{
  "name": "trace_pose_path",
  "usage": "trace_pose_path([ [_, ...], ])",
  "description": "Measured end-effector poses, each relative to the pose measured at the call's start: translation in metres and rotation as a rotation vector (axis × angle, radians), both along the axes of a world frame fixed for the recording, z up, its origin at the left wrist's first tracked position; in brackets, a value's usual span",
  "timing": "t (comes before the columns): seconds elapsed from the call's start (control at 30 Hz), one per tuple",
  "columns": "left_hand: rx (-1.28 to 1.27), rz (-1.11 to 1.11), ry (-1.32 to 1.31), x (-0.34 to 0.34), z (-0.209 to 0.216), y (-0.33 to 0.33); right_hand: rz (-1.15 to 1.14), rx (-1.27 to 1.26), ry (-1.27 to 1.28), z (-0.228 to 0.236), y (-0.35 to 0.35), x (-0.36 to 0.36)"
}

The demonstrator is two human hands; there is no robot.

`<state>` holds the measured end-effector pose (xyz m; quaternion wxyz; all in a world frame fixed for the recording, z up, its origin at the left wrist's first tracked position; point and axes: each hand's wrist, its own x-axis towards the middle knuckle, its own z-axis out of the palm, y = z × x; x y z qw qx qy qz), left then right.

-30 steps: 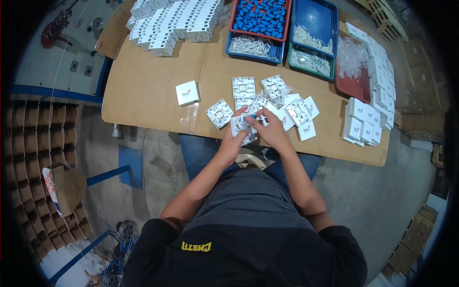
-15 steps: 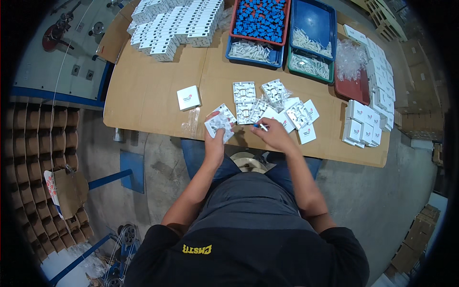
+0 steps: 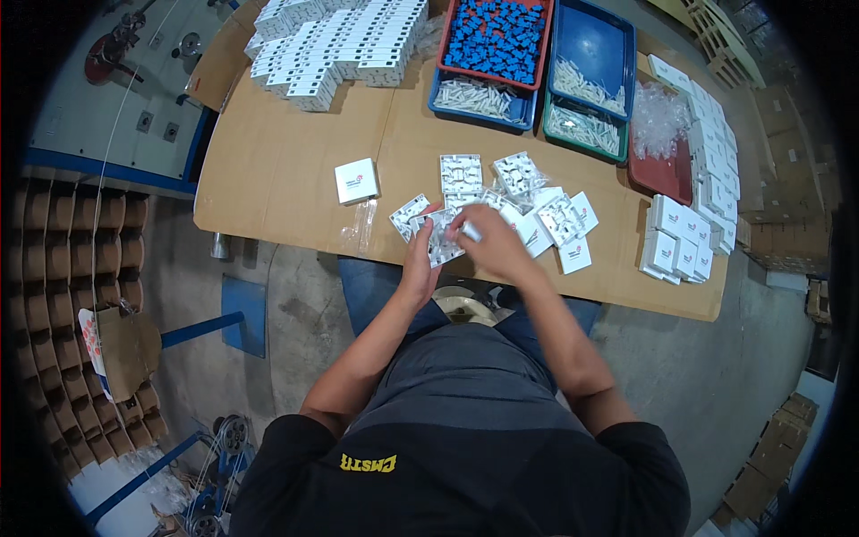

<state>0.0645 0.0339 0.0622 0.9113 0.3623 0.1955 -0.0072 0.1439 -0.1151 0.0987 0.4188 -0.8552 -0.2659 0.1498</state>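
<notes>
Above the near table edge my left hand [image 3: 419, 270] grips a square white plastic housing [image 3: 438, 240] by its left side, its moulded inner face turned up. My right hand [image 3: 494, 240] is at the housing's right edge, fingers pinched around a small white plastic piece [image 3: 471, 231], blurred by motion. Another white housing [image 3: 408, 215] lies just beyond my left hand. Farther off are several open housings [image 3: 461, 170] and white square covers [image 3: 574, 256], some in clear plastic. A single white square box [image 3: 357, 182] sits apart on the left.
At the back stand a red tray [image 3: 540, 36] of blue connectors, blue [image 3: 591, 40] and green [image 3: 583, 141] trays of white plugs, and a dark red tray [image 3: 660, 176] with clear bags. White units are stacked far left [image 3: 335, 54] and along the right edge [image 3: 676, 234] of the cardboard-topped table [image 3: 286, 179].
My left hand has moved right with the housing, now turned moulded side up. My right hand has come left to the housing; the blue bit seen at its fingertips no longer shows.
</notes>
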Motion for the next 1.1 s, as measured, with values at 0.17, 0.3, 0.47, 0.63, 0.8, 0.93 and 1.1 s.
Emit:
trace_pose_path([
  [0.17,0.163,-0.039,0.042,-0.002,-0.018,-0.006,-0.158,0.030,-0.045,-0.025,0.012,-0.037],
  [0.3,0.329,-0.048,-0.015,0.003,-0.022,-0.008,-0.174,0.139,0.013,-0.034,0.009,-0.031],
  [0.47,0.300,0.082,-0.024,0.021,-0.026,0.000,-0.312,0.274,-0.019,-0.038,-0.005,-0.019],
  [0.63,0.173,0.061,0.035,0.037,-0.036,0.015,-0.472,0.130,-0.070,-0.032,-0.051,0.017],
  [0.8,0.721,-0.003,0.214,0.057,-0.042,0.010,-0.519,-0.184,-0.157,-0.021,-0.071,0.016],
  [0.93,1.130,-0.074,0.134,0.070,-0.055,0.010,-0.388,-0.134,-0.147,-0.024,-0.058,0.010],
  [1.1,1.595,-0.067,0.085,0.064,-0.040,0.012,-0.218,-0.033,-0.204,-0.027,-0.028,0.011],
])
